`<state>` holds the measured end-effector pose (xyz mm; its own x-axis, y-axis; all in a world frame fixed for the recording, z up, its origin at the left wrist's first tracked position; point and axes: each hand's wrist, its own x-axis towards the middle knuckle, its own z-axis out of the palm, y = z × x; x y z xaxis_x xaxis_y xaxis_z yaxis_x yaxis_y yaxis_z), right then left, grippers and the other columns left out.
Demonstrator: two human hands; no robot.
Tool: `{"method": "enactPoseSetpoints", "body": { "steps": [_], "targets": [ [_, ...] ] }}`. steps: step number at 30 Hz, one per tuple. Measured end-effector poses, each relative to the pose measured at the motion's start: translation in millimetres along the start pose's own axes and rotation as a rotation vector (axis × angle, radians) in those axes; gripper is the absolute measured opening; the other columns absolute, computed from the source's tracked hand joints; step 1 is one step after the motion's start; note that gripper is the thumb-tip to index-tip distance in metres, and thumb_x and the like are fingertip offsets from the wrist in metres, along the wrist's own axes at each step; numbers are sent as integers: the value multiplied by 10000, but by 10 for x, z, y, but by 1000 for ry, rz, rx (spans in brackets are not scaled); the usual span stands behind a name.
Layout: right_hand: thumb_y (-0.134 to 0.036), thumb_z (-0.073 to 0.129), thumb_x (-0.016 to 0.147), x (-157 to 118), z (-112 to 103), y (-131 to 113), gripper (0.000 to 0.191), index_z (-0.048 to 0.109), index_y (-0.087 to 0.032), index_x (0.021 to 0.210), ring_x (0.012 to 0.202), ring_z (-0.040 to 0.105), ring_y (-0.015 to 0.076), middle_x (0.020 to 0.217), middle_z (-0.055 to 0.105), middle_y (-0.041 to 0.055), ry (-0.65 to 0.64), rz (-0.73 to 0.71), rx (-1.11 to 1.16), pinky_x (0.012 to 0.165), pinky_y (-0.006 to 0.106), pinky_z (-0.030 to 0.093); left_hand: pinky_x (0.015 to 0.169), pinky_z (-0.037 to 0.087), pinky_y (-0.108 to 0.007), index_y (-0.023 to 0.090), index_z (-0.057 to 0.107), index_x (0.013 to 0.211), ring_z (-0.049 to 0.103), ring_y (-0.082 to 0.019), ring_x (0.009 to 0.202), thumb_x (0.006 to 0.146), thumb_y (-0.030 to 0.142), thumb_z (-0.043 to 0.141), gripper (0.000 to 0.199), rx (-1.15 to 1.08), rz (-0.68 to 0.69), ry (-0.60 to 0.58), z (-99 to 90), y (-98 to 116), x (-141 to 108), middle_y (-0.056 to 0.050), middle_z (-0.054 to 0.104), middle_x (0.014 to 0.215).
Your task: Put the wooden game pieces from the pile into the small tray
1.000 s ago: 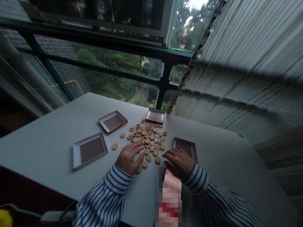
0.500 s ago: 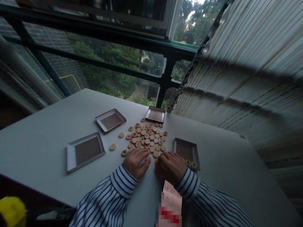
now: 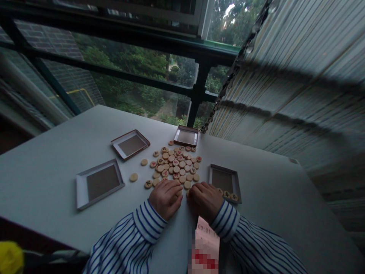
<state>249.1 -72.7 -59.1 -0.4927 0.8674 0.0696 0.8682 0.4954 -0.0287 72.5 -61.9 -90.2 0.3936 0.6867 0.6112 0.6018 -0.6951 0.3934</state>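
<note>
Your right hand (image 3: 207, 199) draws in toward your left hand (image 3: 165, 199), fingers now curled down at the pile (image 3: 176, 163)'s near edge; your left shifts rightward too, and a black-marked piece (image 3: 148, 184) and pieces in the right-hand box (image 3: 222, 178) come into view!

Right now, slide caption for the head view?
Left hand and right hand at the near edge of scattered xiangqi pieces, four shallow trays nearby on a white table.
</note>
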Motion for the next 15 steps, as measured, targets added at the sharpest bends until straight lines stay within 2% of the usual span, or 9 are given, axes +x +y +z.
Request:
{"method": "enactPoseSetpoints", "body": {
  "steps": [8, 15],
  "targets": [
    [-245, 440, 818, -3, -44, 14, 112, 540, -195, 813, 780, 518, 156, 813, 610, 38, -13, -16, 41, 662, 268, 337, 791, 454, -383, 164, 606, 872, 581, -198, 854, 734, 224, 497, 186, -1, -15, -18, 4, -6, -6, -84, 648, 888],
    [-246, 466, 803, -24, -14, 37, 98, 551, -199, 820, 805, 525, 142, 805, 615, 36, 90, -24, 187, 706, 255, 353, 792, 451, -382, 157, 587, 890, 577, -202, 869, 727, 228, 511, 194, -15, -10, -40, 17, -20, -18, -85, 645, 905]
  ]
}}
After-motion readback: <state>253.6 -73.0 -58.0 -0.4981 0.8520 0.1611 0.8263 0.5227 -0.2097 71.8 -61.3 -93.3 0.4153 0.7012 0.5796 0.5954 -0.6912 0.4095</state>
